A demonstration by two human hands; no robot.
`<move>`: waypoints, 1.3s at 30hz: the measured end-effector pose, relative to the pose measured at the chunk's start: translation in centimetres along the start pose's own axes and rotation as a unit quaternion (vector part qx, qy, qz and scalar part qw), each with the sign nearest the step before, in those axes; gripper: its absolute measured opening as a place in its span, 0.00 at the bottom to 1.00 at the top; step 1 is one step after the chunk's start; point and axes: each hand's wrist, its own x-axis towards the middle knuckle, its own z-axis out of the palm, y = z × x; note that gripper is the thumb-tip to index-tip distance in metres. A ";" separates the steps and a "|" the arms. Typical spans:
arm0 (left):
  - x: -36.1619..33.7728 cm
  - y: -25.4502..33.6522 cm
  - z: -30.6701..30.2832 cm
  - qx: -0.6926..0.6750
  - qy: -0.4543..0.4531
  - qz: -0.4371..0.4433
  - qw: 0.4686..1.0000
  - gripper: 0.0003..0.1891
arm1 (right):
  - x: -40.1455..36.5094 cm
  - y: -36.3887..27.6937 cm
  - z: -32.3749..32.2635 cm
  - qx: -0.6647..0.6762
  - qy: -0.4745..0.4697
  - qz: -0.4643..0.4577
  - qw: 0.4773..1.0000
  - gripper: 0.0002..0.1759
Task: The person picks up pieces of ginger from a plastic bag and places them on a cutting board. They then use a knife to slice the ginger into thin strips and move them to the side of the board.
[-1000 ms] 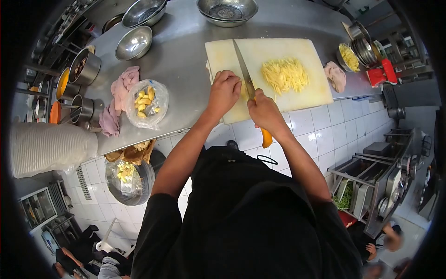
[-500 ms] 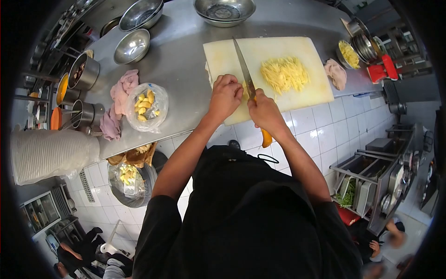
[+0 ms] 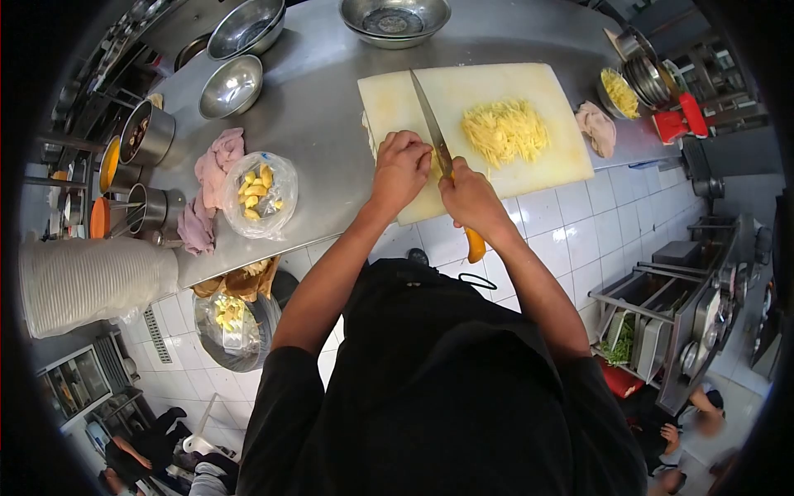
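Knife (image 3: 442, 149) clenched in right grip (image 3: 470, 194), left grip (image 3: 400, 170) curled beside blade (image 3: 428, 116), can't tell contents, yellow shreds (image 3: 505, 132) toward board (image 3: 562, 157)'s right edge

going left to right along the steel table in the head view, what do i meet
plastic-wrapped stack, clear bag of yellow pieces, left hand, pile of yellow strips, pale pink cloth, red object
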 end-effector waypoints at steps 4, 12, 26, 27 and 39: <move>-0.2 -0.3 0.1 0.005 -0.011 -0.008 1.000 0.05 | 0.0 -0.4 -0.2 -0.004 -0.005 -0.002 1.000 0.15; -0.1 -0.1 0.0 0.014 -0.009 -0.002 1.000 0.04 | 3.3 -0.1 -0.2 -0.013 -0.020 0.003 1.000 0.18; 0.0 0.2 0.1 0.020 -0.004 -0.015 1.000 0.05 | 1.5 -1.2 -0.8 -0.008 -0.037 0.034 0.999 0.19; 0.0 0.2 0.0 0.022 -0.010 -0.019 1.000 0.05 | 1.9 -0.7 -0.2 -0.012 -0.029 0.030 0.999 0.19; -0.1 -0.1 0.2 0.032 -0.007 -0.012 0.999 0.06 | 2.4 -0.6 -0.4 -0.006 -0.023 0.002 1.000 0.18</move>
